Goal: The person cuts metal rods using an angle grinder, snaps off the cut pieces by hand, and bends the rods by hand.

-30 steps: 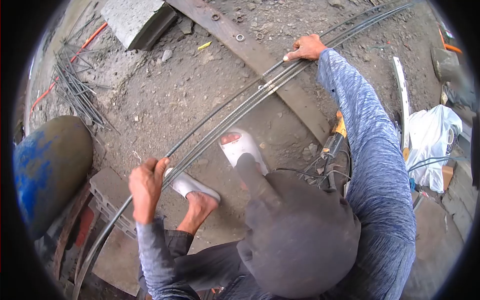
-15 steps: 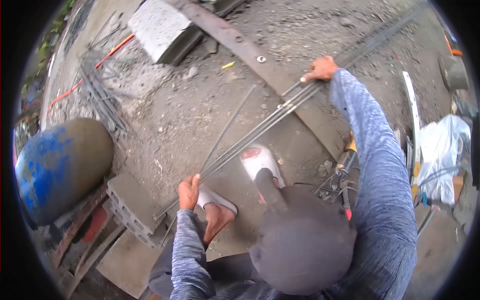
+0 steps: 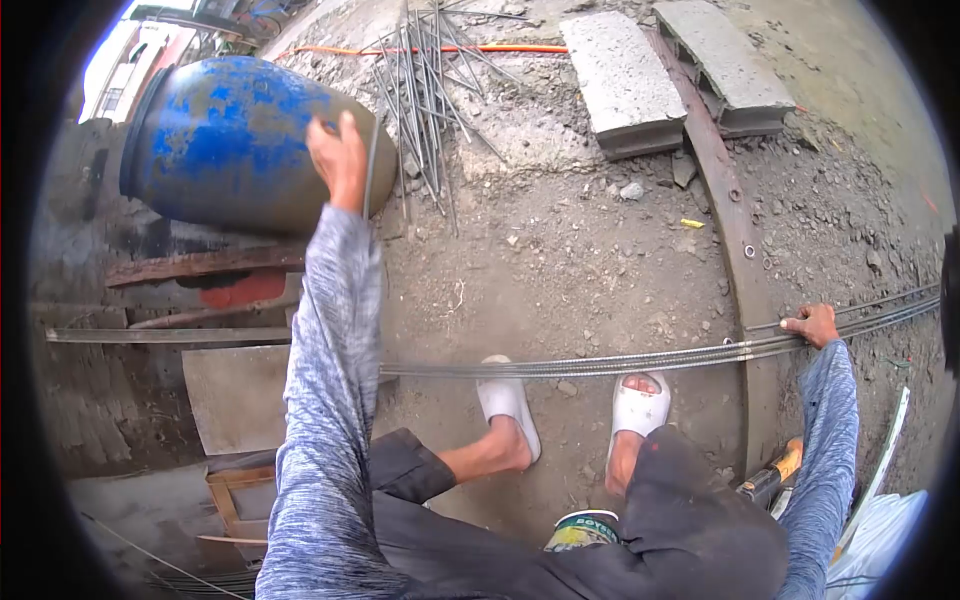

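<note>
Fingers of right hand [image 3: 815, 325] clamped on rods [image 3: 600, 367] near plank [image 3: 745, 290]. Left hand [image 3: 338, 168] raised in front of blue barrel [image 3: 225, 130]: thumb apart from curled fingers; lone rod [image 3: 374, 150] just beside, cannot tell whether held. Rods run side by side across plank and over toe ends of slippers [image 3: 508, 408], reaching left sleeve [image 3: 335, 330]. Short bars [image 3: 428, 100] piled beyond barrel.

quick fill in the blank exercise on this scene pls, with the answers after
The hand on the bundled rebars is the person's ____ one.
The left hand shows against a barrel coloured ____ under the mud.
Toward the top right lie ____ concrete blocks.

Missing words: right; blue; two.
</note>
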Demonstrator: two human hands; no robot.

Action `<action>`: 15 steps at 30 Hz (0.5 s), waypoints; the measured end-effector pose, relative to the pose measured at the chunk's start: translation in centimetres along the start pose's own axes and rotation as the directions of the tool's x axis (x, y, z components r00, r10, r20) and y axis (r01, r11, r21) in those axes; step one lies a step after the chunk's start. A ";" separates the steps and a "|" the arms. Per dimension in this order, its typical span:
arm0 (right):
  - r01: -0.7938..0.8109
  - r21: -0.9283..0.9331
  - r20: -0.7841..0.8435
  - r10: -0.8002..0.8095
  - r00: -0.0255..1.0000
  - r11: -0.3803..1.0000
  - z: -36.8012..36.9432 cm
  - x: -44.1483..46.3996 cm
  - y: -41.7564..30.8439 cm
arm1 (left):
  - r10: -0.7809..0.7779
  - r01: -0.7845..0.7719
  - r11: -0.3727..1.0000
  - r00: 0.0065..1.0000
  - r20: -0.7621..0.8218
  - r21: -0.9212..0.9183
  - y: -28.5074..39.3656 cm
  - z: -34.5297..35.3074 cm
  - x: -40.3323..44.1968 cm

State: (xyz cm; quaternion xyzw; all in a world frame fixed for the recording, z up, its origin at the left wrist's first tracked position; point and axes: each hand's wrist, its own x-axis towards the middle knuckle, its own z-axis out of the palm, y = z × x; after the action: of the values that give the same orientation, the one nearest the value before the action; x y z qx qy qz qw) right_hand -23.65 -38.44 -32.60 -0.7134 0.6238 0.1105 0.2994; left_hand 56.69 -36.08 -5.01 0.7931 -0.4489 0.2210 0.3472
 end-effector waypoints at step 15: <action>-0.095 -0.190 0.141 0.123 0.982 0.977 -0.6 0.5 -2.0 | 0.027 0.395 0.918 0.043 0.999 -0.041 7.5 -3.4 -42.2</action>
State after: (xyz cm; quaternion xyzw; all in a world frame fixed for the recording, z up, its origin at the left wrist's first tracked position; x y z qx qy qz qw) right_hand -21.75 -39.12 -31.84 -0.6921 0.6247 0.2374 0.2729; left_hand 29.02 -12.64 -28.10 0.7142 -0.4831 -0.4980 0.0920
